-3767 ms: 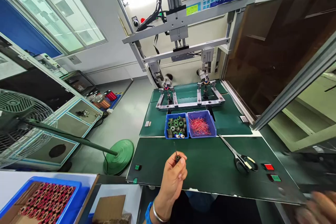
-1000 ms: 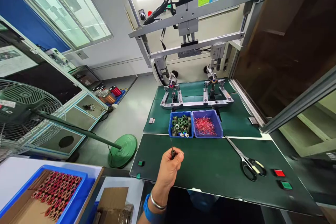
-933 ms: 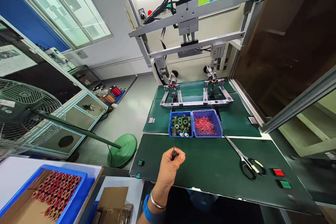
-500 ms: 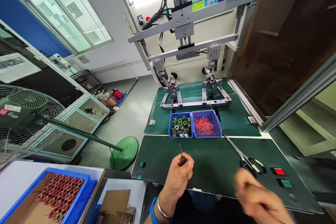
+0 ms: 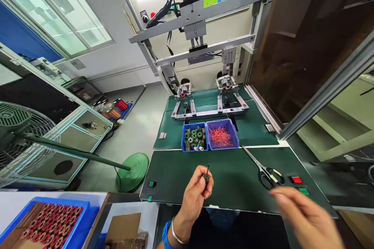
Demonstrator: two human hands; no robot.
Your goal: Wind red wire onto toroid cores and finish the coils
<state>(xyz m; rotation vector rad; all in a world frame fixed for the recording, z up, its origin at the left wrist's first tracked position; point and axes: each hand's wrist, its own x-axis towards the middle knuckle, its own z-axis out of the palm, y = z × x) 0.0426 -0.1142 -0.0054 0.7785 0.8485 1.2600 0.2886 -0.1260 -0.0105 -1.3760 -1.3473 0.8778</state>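
Note:
My left hand (image 5: 194,190), with a metal bangle and a blue band at the wrist, is closed around a small dark stator core (image 5: 206,177) with green teeth. A thin shaft sticks up from the core. Over the bench's front right side is my right hand (image 5: 306,212), blurred, with its fingers drawn together. A reddish speck shows at its fingertips, too small to name. Just beyond that hand lie scissors (image 5: 261,169) with black handles. Behind my left hand, a blue bin (image 5: 183,148) holds several similar cores, beside a purple bin (image 5: 223,147) of red wire pieces.
A two-station metal fixture (image 5: 209,114) stands behind the bins, under a machine frame. Red (image 5: 296,179) and green (image 5: 304,191) buttons sit at the bench's right. A blue tray (image 5: 83,207) of wound red parts and a fan (image 5: 26,136) are on the left.
The view has shifted, so the bench appears further left. My left hand has turned the core so its toothed face shows. My right hand has moved right relative to the scissors.

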